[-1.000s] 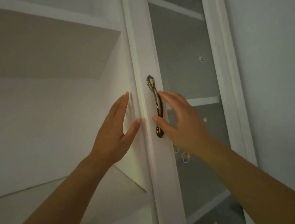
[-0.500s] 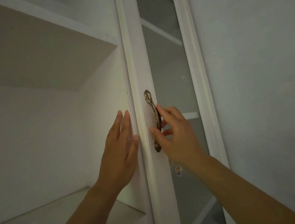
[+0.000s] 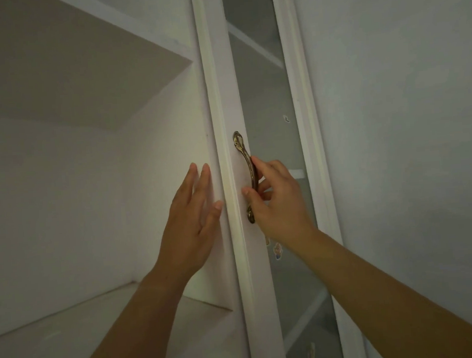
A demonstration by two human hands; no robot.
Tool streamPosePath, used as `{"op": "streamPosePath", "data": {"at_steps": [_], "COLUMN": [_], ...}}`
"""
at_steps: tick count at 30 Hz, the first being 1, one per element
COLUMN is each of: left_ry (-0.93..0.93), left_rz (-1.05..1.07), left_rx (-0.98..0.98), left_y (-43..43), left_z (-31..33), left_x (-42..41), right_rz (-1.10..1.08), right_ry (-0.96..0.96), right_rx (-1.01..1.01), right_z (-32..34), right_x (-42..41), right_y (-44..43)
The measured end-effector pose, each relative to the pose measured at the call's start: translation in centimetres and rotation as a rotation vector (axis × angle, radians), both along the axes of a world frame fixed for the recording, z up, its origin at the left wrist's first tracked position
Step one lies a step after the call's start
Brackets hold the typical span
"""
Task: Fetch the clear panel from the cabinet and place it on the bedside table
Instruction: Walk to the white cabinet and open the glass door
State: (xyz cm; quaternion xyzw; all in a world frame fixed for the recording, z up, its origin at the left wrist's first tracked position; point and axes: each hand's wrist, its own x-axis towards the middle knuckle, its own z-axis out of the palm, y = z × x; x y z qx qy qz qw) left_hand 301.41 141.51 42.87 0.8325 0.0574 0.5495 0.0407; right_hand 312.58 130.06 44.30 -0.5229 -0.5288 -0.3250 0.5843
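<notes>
Inside, bare cabinet shelves only.

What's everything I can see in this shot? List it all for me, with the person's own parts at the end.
Cabinet door: one, white frame, centre, running top to bottom.
Glass pane: one, greyish and see-through, set in the door right of the handle.
Handle: one, dark brass, curved, upright on the door frame.
Stickers: a few, small and pale, on the glass; details too small to tell.
Open shelves: two visible, white, left.
Wall: one, pale grey, right.
Left hand: one, open, flat against the door's left edge.
Right hand: one, fingers curled round the handle.
</notes>
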Motion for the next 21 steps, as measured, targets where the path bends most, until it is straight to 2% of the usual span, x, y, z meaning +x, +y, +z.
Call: {"op": "streamPosePath", "data": {"at_steps": [12,21], "left_ry": [0.009,0.018], "left_rz": [0.019,-0.005], "left_rx": [-0.003,-0.018], "left_y": [0.04,-0.05], "left_z": [0.1,0.17], "left_x": [0.12,-0.33], "right_rz": [0.116,0.152], "right_ry": [0.146,0.164], "right_rx": [-0.017,-0.009], "right_z": [0.13,-0.03], "right_x": [-0.29,-0.08], "right_y": [0.14,-0.3]}}
